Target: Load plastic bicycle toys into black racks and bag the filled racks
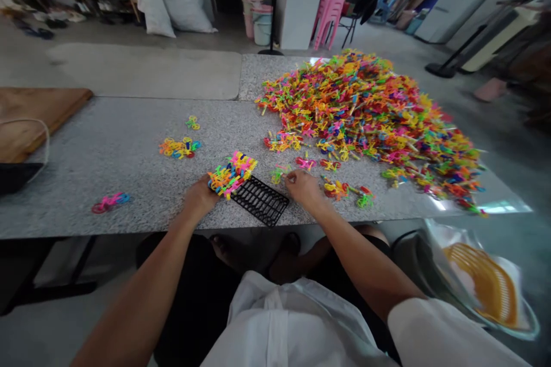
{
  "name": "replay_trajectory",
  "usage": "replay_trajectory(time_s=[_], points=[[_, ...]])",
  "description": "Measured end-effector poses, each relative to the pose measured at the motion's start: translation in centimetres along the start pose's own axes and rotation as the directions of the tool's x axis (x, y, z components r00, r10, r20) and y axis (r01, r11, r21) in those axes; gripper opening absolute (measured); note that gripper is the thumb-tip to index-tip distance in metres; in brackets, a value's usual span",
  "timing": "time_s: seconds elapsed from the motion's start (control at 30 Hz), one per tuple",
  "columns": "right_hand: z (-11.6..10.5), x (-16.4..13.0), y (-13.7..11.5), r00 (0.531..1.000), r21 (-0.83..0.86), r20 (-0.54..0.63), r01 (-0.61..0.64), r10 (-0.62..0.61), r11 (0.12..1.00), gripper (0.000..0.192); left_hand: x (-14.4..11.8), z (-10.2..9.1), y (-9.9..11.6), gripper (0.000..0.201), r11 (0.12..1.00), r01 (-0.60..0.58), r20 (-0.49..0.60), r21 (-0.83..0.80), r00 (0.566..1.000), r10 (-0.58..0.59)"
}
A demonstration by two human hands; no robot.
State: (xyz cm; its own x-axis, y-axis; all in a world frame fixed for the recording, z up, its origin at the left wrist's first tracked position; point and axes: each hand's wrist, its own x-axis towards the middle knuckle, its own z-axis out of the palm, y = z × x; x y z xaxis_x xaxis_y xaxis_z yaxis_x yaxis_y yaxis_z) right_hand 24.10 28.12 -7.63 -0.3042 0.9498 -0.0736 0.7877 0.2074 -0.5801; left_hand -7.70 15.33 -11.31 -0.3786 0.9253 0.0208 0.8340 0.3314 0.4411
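My left hand (200, 196) is closed around the left end of a black plastic grid tray (263, 202) on the table. Small bright plastic pieces (232, 174) in yellow, pink, orange and blue stand packed in that end of the tray; the right part shows bare slots. Just beyond the tray's right end, my right hand (303, 188) pinches at a small green plastic piece (279, 174). Its fingertips partly hide the grip. Close to its right lie loose pieces in pink (305, 163), orange (334, 189) and green (364, 199).
A large heap of colourful plastic pieces (357, 106) covers the right of the granite table (129, 155). Small clusters (178, 148) lie on the left, near a wooden board (38, 120). A basin with a yellow basket (484, 281) stands at lower right.
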Motion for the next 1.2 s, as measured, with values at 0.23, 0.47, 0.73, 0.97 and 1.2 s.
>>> replay_trajectory(time_s=[0.23, 0.47, 0.73, 0.97, 1.2], points=[[2.9, -2.3, -4.4, 0.963, 0.856, 0.262, -0.262, 0.062, 0.445, 0.038, -0.2, -0.2, 0.6, 0.029, 0.991, -0.089, 0.014, -0.102, 0.996, 0.091], [4.3, -2.9, -6.7, 0.953, 0.734, 0.295, -0.274, 0.071, 0.622, 0.019, -0.6, -0.1, 0.3, 0.032, 0.983, -0.162, 0.063, -0.08, 0.984, 0.168], [6.4, -3.7, -6.8, 0.948, 0.374, 0.317, -0.096, -0.029, 0.922, 0.012, -0.8, 0.1, 0.4, 0.031, 0.979, -0.189, 0.05, -0.071, 0.98, 0.193], [6.5, -4.2, -7.8, 0.976, -0.01, 0.162, 0.15, -0.146, 0.989, 0.019, -0.9, 0.3, 0.4, 0.028, 0.981, -0.184, 0.049, -0.057, 0.981, 0.187], [7.3, -5.2, -8.5, 0.981, -0.201, 0.16, 0.144, -0.112, 0.969, 0.023, -0.8, 0.2, 0.2, 0.029, 0.975, -0.195, 0.044, -0.104, 0.979, 0.2]])
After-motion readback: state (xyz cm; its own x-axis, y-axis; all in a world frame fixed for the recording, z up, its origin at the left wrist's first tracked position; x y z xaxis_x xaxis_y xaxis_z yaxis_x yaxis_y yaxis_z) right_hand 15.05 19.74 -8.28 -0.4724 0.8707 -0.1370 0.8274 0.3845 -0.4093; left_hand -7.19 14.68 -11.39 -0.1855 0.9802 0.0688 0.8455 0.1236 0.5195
